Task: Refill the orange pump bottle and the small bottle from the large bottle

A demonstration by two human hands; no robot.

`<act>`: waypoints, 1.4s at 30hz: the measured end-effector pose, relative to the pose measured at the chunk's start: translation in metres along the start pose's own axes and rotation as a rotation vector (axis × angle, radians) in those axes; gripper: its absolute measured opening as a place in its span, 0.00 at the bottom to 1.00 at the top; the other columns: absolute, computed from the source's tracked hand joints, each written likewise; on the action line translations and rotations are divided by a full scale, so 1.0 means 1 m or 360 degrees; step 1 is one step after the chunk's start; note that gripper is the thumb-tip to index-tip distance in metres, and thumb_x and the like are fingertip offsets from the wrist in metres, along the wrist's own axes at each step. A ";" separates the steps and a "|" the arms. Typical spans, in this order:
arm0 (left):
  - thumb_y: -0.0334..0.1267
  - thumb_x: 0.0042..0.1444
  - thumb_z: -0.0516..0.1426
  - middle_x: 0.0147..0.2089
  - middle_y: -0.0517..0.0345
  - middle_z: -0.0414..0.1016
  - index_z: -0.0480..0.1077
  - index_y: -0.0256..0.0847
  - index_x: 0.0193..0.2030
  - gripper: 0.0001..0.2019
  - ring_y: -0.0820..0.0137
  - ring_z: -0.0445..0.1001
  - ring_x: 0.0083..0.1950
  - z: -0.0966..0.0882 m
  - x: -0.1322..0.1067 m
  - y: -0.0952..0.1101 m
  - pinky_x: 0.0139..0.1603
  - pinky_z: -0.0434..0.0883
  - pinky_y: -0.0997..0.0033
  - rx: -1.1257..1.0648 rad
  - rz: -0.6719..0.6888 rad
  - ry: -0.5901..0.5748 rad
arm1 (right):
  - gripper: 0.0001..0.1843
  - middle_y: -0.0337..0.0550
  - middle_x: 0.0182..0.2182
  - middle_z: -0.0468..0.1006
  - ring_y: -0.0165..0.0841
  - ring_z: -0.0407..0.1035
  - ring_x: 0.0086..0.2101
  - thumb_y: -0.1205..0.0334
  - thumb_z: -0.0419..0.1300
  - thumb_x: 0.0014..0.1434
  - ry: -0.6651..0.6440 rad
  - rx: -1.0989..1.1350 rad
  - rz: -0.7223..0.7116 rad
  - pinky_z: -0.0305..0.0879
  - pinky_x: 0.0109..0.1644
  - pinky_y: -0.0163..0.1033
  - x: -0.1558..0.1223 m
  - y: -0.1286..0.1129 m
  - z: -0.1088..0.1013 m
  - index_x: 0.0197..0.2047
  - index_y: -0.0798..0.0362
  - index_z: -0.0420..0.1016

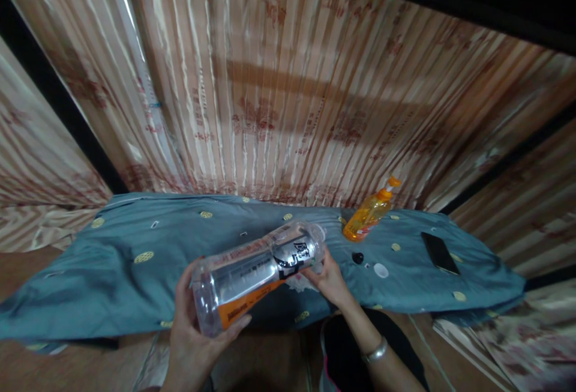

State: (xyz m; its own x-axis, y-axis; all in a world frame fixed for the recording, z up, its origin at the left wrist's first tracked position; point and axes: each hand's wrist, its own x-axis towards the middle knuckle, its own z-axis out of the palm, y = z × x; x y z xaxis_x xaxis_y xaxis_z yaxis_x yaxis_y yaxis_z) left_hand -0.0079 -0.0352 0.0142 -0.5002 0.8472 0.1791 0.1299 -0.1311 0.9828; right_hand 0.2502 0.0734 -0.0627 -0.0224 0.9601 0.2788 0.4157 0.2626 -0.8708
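Tilted on its side in the air is a large clear plastic bottle (252, 278) with a silver and orange label. My left hand (198, 320) wraps around its base end, thumb along the lower side. Around the neck end my right hand (326, 275) is closed, with a bracelet on that wrist. The bottle's open-looking mouth points right, and I cannot make out liquid inside. Something whitish, perhaps tissue (302, 283), shows on the cloth behind the right hand. Right of that hand lie a small black cap (357, 257) and a white round piece (380, 270).
A blue-green patterned cloth (153, 284) covers the long low surface. An orange pump bottle (366, 215) stands toward the back right, and a dark phone (440, 253) lies farther right. Pleated curtains (270, 110) hang behind. A black round seat or bag (373, 350) is below.
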 end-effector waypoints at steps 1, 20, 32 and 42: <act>0.52 0.34 0.74 0.66 0.47 0.67 0.60 0.49 0.66 0.50 0.45 0.69 0.67 -0.001 0.000 -0.002 0.69 0.63 0.38 0.0002 -0.0009 -0.0014 | 0.36 0.51 0.48 0.83 0.49 0.78 0.49 0.52 0.69 0.53 -0.0010 0.0005 -0.0011 0.75 0.53 0.53 0.000 -0.001 0.000 0.62 0.52 0.65; 0.61 0.34 0.72 0.66 0.48 0.68 0.62 0.51 0.66 0.51 0.42 0.69 0.66 -0.004 0.002 -0.008 0.68 0.62 0.27 0.0172 0.0126 0.0035 | 0.48 0.52 0.60 0.77 0.48 0.74 0.57 0.56 0.70 0.52 -0.0054 -0.0008 -0.0009 0.70 0.61 0.53 -0.003 -0.009 -0.005 0.71 0.48 0.53; 0.54 0.39 0.72 0.67 0.49 0.67 0.60 0.52 0.68 0.48 0.44 0.67 0.67 -0.009 0.004 -0.016 0.69 0.62 0.32 0.0221 0.0144 0.0002 | 0.44 0.50 0.52 0.82 0.48 0.78 0.50 0.54 0.70 0.51 -0.0004 -0.0037 0.0062 0.73 0.56 0.52 -0.002 -0.008 -0.004 0.68 0.49 0.58; 0.56 0.36 0.72 0.67 0.50 0.67 0.61 0.53 0.67 0.49 0.43 0.67 0.68 -0.008 0.003 -0.012 0.70 0.61 0.32 0.0235 0.0128 0.0042 | 0.44 0.49 0.53 0.82 0.49 0.77 0.52 0.55 0.70 0.50 0.0031 -0.0094 0.0044 0.72 0.58 0.53 -0.002 -0.005 -0.005 0.68 0.48 0.60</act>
State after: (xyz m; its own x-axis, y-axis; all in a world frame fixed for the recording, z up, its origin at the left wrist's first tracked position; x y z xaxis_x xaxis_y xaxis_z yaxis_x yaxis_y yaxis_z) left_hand -0.0177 -0.0354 0.0030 -0.5050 0.8230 0.2601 0.2938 -0.1194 0.9484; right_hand 0.2529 0.0698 -0.0564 0.0075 0.9647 0.2633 0.4690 0.2291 -0.8530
